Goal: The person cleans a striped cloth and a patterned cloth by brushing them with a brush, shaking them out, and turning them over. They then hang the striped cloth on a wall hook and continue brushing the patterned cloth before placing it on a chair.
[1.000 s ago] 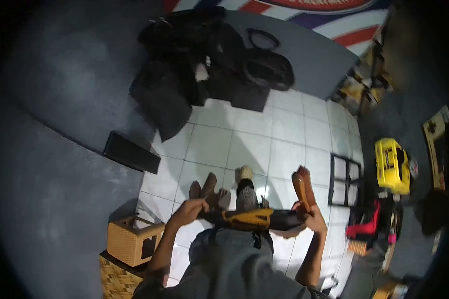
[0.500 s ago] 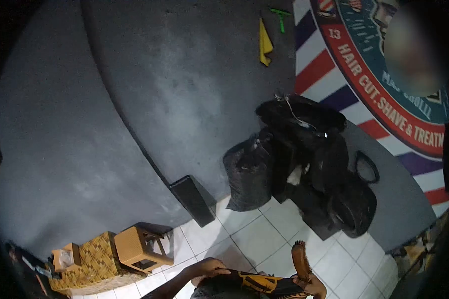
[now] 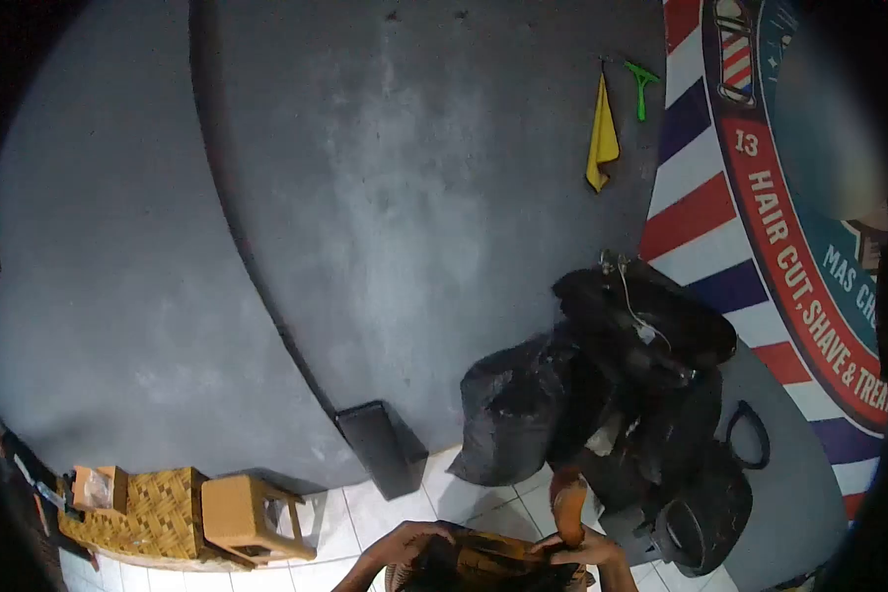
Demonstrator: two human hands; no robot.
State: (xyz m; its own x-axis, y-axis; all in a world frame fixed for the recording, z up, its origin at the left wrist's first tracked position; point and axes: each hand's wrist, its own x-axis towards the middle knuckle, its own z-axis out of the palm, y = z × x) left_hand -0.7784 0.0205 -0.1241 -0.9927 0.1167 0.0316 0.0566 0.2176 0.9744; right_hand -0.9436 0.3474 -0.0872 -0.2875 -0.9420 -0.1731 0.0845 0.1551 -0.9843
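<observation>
My right hand [image 3: 584,549] is closed around a brown curved brush [image 3: 567,515], which stands up with its head toward the wall. Between my hands at the bottom edge lies a dark cloth with an orange print [image 3: 493,549], perhaps a garment. My left hand [image 3: 416,541] grips the left side of this cloth, its fingertips partly hidden. The lower part of the cloth runs out of view.
Black bags [image 3: 513,409] and a black chair [image 3: 651,335] stand against the grey wall. A black box [image 3: 377,449] leans left of them. A tan stool [image 3: 252,518] adjoins a woven-pattern table [image 3: 163,508]. A yellow cloth [image 3: 603,138] and green squeegee [image 3: 642,89] hang above.
The view has tilted upward and shifted. The brush, still in my right hand, has come closer to my left hand, and the cloth between them looks less stretched.
</observation>
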